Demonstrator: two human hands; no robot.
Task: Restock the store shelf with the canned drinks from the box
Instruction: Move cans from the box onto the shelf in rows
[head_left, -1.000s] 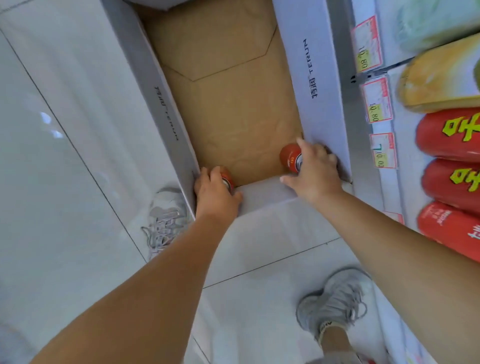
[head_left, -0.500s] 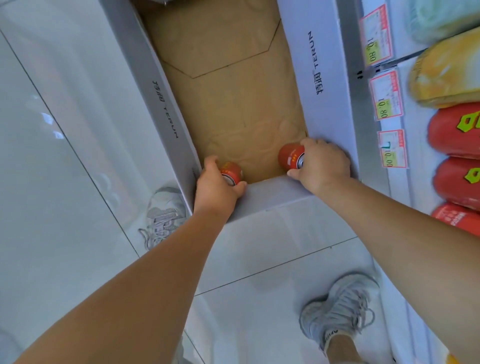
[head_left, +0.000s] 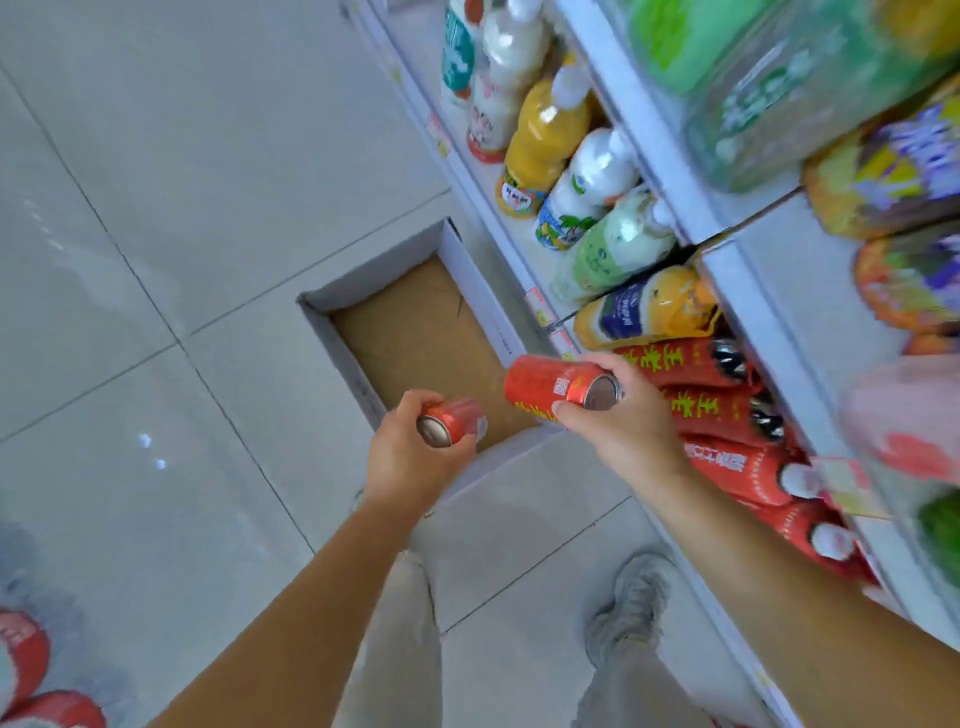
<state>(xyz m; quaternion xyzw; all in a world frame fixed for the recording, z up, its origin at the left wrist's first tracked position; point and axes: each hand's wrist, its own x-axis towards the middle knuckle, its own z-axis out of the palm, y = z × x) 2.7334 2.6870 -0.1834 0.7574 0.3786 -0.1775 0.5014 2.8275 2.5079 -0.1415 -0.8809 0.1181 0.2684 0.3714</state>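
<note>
My left hand (head_left: 410, 457) grips a red can (head_left: 453, 421), held above the near edge of the box. In my right hand (head_left: 618, 421) is a second red can (head_left: 556, 387), lying sideways with its silver top toward me, close to the shelf. The white cardboard box (head_left: 470, 270) sits on the floor against the shelf base; its brown bottom shows no cans. The store shelf (head_left: 748, 322) on the right holds red bottles (head_left: 727, 410) with yellow characters at hand height.
Juice and milk bottles (head_left: 545, 150) fill the shelf farther along. Green and purple packs (head_left: 810, 88) sit on the upper shelf. Price tags (head_left: 535, 306) line the shelf edge. My shoe (head_left: 628, 608) stands on grey floor tiles. Red items (head_left: 26, 670) lie at the bottom left.
Both hands have lifted their red cans out of the box and risen. The view has pulled back and up, so the box looks smaller and more shelf shows.
</note>
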